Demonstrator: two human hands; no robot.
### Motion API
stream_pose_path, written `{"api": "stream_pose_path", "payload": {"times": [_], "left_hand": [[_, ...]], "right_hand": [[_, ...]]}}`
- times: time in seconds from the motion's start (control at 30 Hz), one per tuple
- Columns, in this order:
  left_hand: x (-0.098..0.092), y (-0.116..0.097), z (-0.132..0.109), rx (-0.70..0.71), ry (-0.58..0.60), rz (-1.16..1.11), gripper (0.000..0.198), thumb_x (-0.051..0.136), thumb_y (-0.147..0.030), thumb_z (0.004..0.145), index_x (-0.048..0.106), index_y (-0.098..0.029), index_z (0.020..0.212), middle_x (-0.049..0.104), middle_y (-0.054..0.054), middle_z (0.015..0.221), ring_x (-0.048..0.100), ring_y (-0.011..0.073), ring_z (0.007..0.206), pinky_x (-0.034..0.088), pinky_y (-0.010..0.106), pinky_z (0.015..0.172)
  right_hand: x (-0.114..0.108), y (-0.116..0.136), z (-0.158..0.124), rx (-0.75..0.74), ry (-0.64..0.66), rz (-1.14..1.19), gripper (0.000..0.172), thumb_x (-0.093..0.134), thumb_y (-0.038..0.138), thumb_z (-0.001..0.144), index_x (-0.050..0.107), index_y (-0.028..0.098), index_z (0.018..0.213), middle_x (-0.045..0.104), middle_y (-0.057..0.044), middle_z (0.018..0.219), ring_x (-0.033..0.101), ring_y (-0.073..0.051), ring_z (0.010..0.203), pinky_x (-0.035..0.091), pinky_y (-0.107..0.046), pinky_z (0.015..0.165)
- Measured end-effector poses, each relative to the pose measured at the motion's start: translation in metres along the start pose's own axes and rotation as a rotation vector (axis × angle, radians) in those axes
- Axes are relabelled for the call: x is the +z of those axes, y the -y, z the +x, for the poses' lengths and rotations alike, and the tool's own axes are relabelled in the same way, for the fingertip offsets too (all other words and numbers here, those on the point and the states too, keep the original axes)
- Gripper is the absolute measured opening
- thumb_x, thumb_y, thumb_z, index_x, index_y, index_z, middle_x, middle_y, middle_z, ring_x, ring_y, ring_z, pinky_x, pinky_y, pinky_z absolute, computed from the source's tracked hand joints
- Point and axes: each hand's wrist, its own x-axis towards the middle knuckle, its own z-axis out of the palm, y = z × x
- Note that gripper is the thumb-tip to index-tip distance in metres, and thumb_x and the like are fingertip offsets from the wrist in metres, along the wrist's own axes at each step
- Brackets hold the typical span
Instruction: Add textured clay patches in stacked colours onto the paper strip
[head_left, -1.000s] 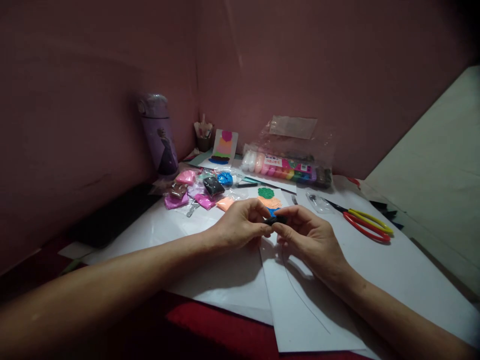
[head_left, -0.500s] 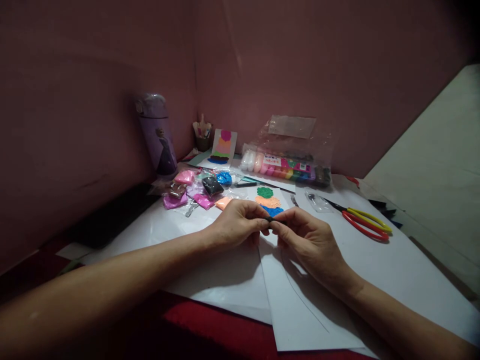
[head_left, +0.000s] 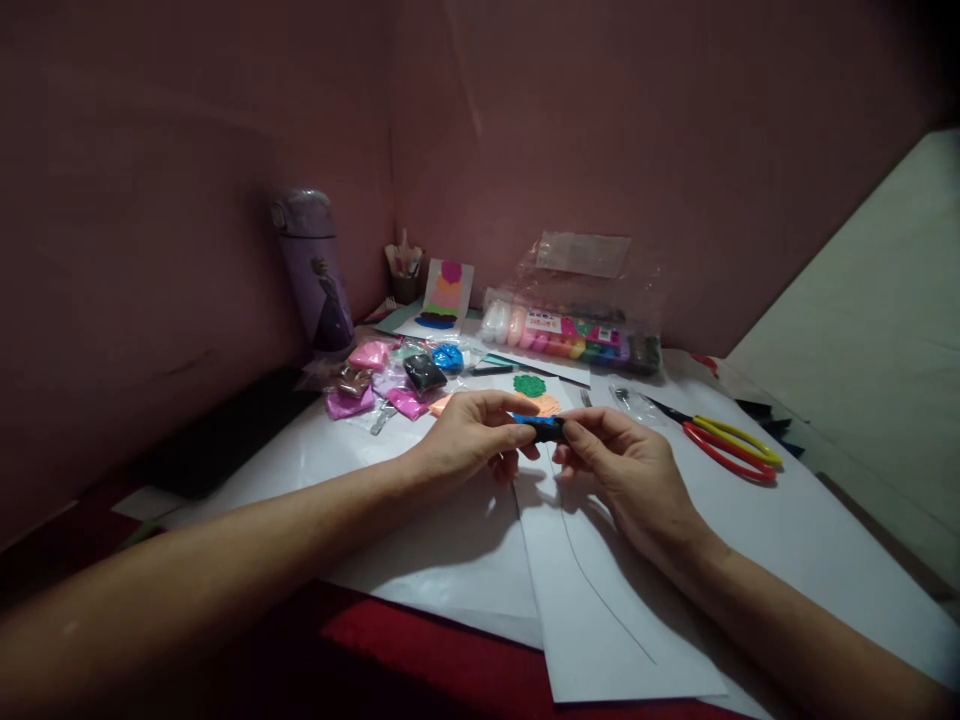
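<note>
Between both hands, a short roll of black clay (head_left: 545, 430) is held above the paper. My left hand (head_left: 480, 435) pinches its left end between thumb and fingers. The right end is gripped by the thumb and fingertips of my right hand (head_left: 626, 450). Beneath and behind lies a white sheet of paper (head_left: 615, 610) with a thin curved line drawn on it. Green clay (head_left: 529, 385) and orange clay (head_left: 549, 403) patches sit on the sheet, with blue clay below them partly hidden by my hands.
Left of the sheet are bags of coloured clay, one black (head_left: 425, 372). Scissors (head_left: 731, 450) with red and yellow handles lie right. Behind stand a purple bottle (head_left: 315, 275), a coloured picture card (head_left: 448, 298) and a clear pack of clay sticks (head_left: 570, 330).
My hands have drawn slightly apart, and more of the black clay shows between them as a longer piece. The blue clay on the sheet is more covered.
</note>
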Motion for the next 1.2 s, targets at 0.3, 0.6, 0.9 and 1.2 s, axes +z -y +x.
{"api": "stream_pose_path", "payload": {"times": [0.3,0.6,0.9,1.2], "left_hand": [[0.002,-0.001,0.0,0.014,0.073,0.123,0.026,0.059,-0.019,0.076,0.066,-0.006,0.096,0.059,0.001,0.063,0.048,0.0052,0.039,0.039,0.018,0.038],[0.004,-0.002,-0.002,0.012,0.051,0.102,0.012,0.062,-0.017,0.071,0.062,-0.008,0.079,0.057,-0.002,0.057,0.047,0.0055,0.038,0.038,0.018,0.038],[0.008,-0.006,-0.001,-0.049,-0.022,0.074,0.006,0.058,-0.009,0.069,0.054,-0.011,0.065,0.052,-0.005,0.042,0.044,0.0038,0.032,0.034,0.014,0.037],[0.003,-0.002,-0.002,0.041,-0.065,0.018,0.018,0.068,-0.021,0.068,0.066,-0.007,0.079,0.06,0.0,0.059,0.046,0.0044,0.04,0.037,0.017,0.039]], "right_hand": [[0.01,0.012,-0.012,-0.141,0.131,-0.122,0.019,0.066,0.025,0.079,0.07,0.021,0.098,0.067,-0.001,0.073,0.062,-0.014,0.065,0.051,-0.024,0.055],[0.01,0.012,-0.01,-0.114,0.119,-0.12,0.01,0.068,0.024,0.077,0.066,0.02,0.086,0.065,0.0,0.072,0.059,-0.013,0.062,0.05,-0.025,0.056],[0.006,0.009,-0.007,-0.023,0.073,-0.04,0.009,0.069,0.025,0.076,0.064,0.017,0.074,0.059,0.003,0.055,0.052,-0.01,0.05,0.044,-0.022,0.05],[-0.001,-0.001,0.001,0.045,-0.076,0.027,0.019,0.074,0.033,0.071,0.065,0.016,0.077,0.06,0.001,0.059,0.054,-0.011,0.052,0.045,-0.021,0.047]]}}
